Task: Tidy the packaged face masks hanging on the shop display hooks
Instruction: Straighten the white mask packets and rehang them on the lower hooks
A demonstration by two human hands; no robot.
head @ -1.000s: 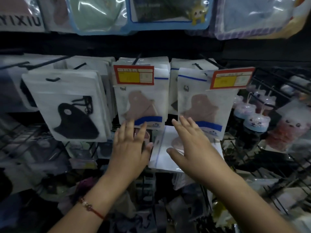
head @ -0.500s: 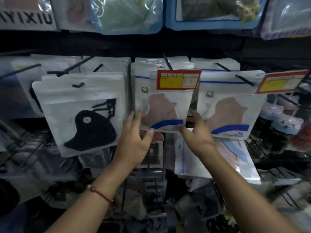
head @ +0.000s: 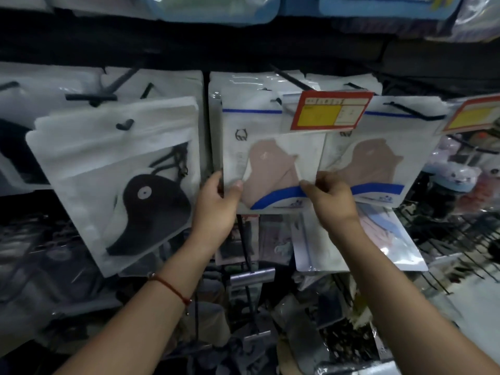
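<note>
Step in hand: centre mask pack squared on its hook.
The pink mask pack, hanging at centre, is pinched at its lower edges by the left hand and right hand; levelling against the neighbouring pack is judged next.

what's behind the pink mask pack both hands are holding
More white packs of the same kind hang behind the pink mask pack, their top edges showing above it. The left hand and right hand pinch its lower corners. The packs' contents are covered.
</note>
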